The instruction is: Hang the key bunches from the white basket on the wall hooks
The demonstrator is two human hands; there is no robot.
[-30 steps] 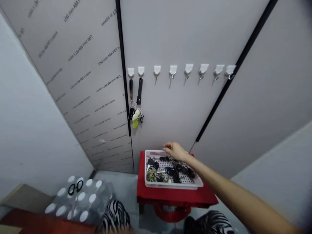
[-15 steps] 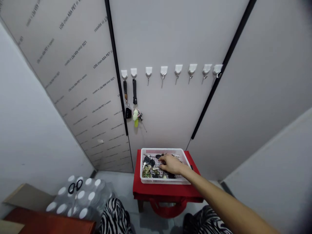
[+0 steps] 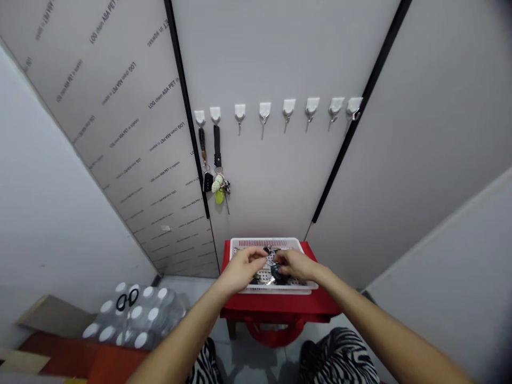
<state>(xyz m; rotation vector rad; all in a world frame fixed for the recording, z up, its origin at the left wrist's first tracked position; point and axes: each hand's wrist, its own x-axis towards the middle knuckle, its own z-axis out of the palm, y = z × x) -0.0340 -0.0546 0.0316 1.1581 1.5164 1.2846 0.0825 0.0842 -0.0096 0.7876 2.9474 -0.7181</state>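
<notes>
A white plastic basket (image 3: 276,291) of small metal and dark things stands low in front of me. My left hand (image 3: 245,268) reaches over its left side, thumb and fingers apart, with nothing visible between them. Over the right side, my right hand (image 3: 298,264) has its fingers curled down at a dark rounded object (image 3: 276,272), which it seems to grip; the fingers partly hide it. Light metal pieces (image 3: 269,280) show beside it. Both hands cover much of the basket's contents.
Under the basket is a red-covered stool (image 3: 276,304). Several white hooks (image 3: 264,110) line the wall panel; a key fob (image 3: 208,182) and a key bunch with green charms (image 3: 219,188) hang at left. Scissors (image 3: 128,300) lie on bottles (image 3: 136,312) at lower left.
My left hand has come in from the lower left over the basket. My right hand has shifted slightly right, now at a dark object. The view has tilted a little.
</notes>
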